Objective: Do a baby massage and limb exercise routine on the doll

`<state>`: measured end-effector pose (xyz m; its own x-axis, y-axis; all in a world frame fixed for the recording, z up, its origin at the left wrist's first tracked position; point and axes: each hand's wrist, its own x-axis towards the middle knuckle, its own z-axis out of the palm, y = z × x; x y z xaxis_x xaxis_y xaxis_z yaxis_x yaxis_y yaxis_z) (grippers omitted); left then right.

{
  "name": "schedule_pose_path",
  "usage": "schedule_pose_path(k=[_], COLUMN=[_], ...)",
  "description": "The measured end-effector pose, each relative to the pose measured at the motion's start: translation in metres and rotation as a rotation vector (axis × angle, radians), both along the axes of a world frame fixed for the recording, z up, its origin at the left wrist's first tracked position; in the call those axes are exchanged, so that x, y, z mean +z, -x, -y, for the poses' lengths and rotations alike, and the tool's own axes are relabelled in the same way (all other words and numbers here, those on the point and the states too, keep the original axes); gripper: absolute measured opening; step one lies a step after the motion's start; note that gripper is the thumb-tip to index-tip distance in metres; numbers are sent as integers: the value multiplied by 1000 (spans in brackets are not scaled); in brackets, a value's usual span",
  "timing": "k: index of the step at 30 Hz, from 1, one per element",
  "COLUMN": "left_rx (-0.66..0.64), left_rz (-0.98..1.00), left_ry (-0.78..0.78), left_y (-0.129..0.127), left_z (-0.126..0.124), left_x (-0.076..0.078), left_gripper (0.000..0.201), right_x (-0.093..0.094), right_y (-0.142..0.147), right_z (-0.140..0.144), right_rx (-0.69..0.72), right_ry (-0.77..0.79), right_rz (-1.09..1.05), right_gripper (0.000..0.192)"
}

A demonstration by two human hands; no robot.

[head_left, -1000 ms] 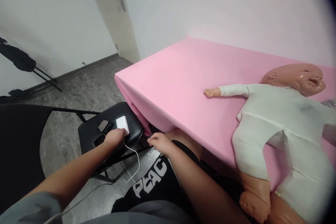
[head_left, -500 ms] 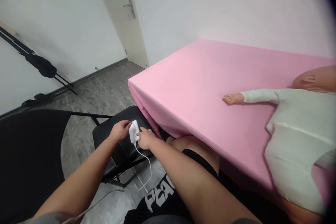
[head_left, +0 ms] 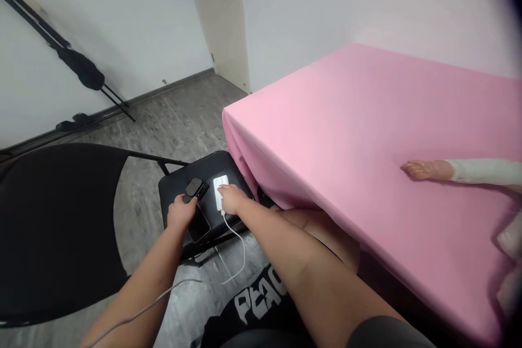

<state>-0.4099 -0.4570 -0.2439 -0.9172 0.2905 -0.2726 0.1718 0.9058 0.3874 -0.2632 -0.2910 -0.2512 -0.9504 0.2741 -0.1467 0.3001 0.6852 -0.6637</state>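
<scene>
Right hand (head_left: 233,198) now, fingers slightly bent over the white block (head_left: 218,199), grip unclear; left fingers (head_left: 192,204) curled by the dark gadget (head_left: 196,186), hold impossible to tell. Best leave the cable (head_left: 243,250) slack below! Pink cloth (head_left: 305,119) crowds the right; seat (head_left: 216,161) offers room beyond the fingertips.

White block (head_left: 220,180), gadget (head_left: 193,187), phone (head_left: 199,227) on black seat (head_left: 214,161).

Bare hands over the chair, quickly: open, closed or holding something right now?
Left hand: at a small dark-grey squarish object; grip cannot be told.
Right hand: touching a white rectangular device; grip cannot be told.
</scene>
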Motion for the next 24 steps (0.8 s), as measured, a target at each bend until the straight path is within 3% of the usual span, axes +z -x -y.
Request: schedule_pose_path(k=[4, 8, 13, 17, 21, 24], left_rx=[134, 195, 180, 204, 168, 214], left_rz=[-26, 8, -12, -11, 8, 32], left_ry=[305, 386, 365, 314, 189, 10], left_y=[-5, -6, -7, -11, -16, -19], left_z=[3, -1, 0, 8, 26, 35], left_x=[-15, -23, -27, -23, -17, -11], left_gripper=[116, 118, 105, 107, 93, 87], right_x=[-11, -16, -18, -14, -12, -11], right_y=[-9, -21, -24, -22, -19, -15], right_z=[-1, 0, 2, 1, 1, 2], right_rx=[-54, -61, -58, -62, -81, -101], right_ry=[-8, 4, 31, 54, 79, 101], right_rz=[-11, -29, -47, -68, -87, -113], right_gripper=[50, 53, 58, 58, 56, 51])
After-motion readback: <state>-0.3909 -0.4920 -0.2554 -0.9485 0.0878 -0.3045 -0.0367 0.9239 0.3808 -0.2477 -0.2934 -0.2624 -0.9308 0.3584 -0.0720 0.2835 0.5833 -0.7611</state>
